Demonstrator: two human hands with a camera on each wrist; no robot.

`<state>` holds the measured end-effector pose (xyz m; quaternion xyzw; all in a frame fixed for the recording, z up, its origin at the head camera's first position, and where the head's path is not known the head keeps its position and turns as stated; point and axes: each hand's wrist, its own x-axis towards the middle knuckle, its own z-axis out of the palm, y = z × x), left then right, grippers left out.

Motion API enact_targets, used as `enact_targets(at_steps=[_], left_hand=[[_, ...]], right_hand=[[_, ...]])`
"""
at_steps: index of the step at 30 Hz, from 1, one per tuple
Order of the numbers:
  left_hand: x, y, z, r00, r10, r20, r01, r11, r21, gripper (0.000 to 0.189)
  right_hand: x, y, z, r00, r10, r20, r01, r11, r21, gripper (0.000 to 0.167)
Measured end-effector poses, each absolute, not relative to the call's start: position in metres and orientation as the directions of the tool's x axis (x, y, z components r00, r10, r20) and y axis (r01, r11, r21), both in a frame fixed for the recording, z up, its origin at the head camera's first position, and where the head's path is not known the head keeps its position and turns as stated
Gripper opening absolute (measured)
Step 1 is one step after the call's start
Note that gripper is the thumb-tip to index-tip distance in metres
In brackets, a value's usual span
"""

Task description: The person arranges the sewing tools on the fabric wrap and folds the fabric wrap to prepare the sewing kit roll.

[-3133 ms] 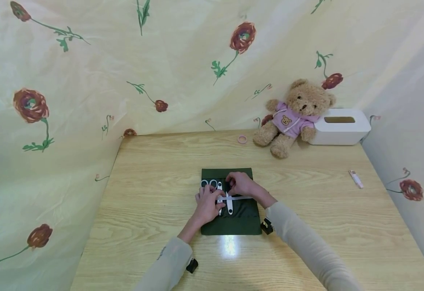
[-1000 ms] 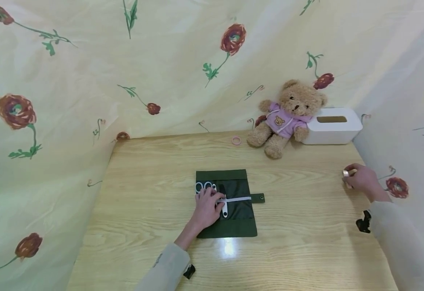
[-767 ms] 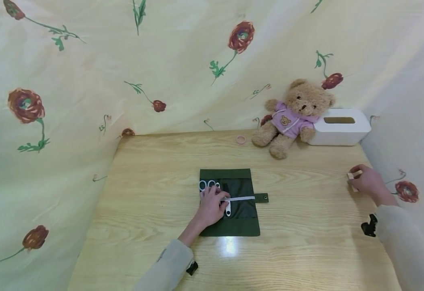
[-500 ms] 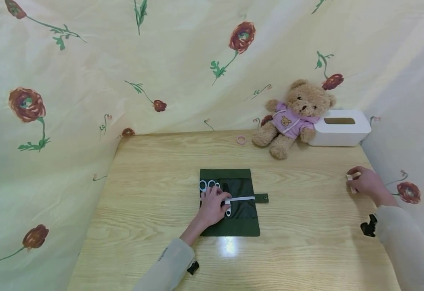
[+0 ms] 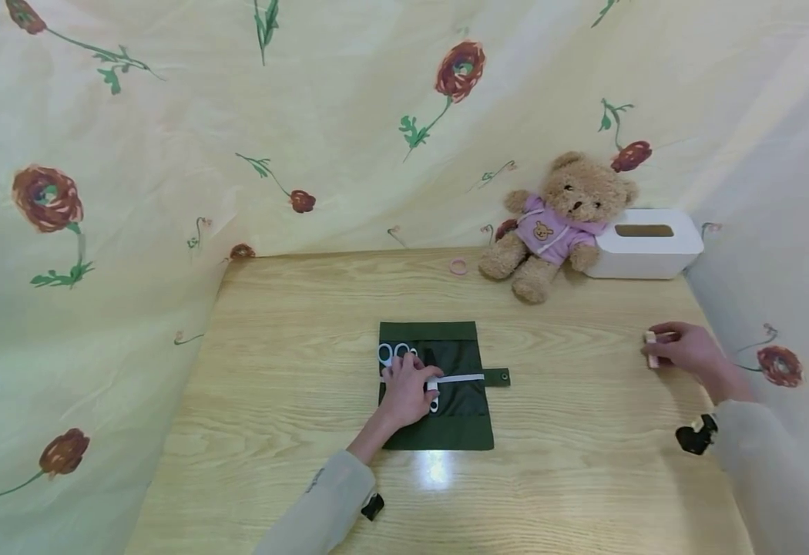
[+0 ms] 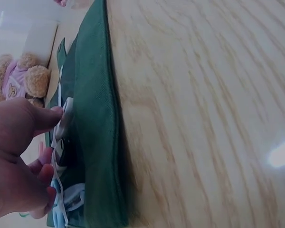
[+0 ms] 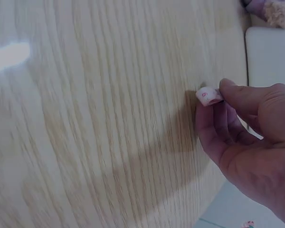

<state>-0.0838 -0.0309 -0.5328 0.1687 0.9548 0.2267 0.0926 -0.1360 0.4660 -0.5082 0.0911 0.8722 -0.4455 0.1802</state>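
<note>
Under the relaxed left hand (image 5: 407, 391) lies a green pouch (image 5: 442, 435); the right hand (image 5: 694, 353) pinches a small white stick (image 7: 208, 96).

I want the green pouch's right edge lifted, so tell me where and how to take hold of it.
Likely best by the tab, pinched top and underside from the right: it juts, narrow and flat, from the right edge of the green pouch, its outer end free.
</note>
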Motion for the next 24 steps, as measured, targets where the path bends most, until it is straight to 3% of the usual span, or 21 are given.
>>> enact_targets(at_steps=[3, 10, 17, 24], left_hand=[[-0.084, -0.032, -0.53, -0.934, 0.337, -0.115, 0.249, 0.849, 0.467, 0.024], [-0.085, -0.028, -0.527, -0.938, 0.317, -0.142, 0.219, 0.857, 0.467, 0.023], [-0.086, -0.023, -0.526, -0.944, 0.297, -0.142, 0.187, 0.838, 0.512, 0.02], [-0.084, -0.02, -0.525, -0.948, 0.287, -0.139, 0.166, 0.817, 0.552, 0.018]], right_hand=[[-0.138, 0.448, -0.511, -0.921, -0.034, -0.387, 0.324, 0.482, -0.814, 0.056], [-0.138, 0.409, -0.503, -0.94, -0.066, -0.336, 0.283, 0.406, -0.869, 0.056], [-0.137, 0.362, -0.501, -0.968, -0.109, -0.228, 0.198, 0.236, -0.951, 0.042], [-0.136, 0.302, -0.509, -0.968, -0.186, -0.165, 0.13, 0.19, -0.973, 0.048]])
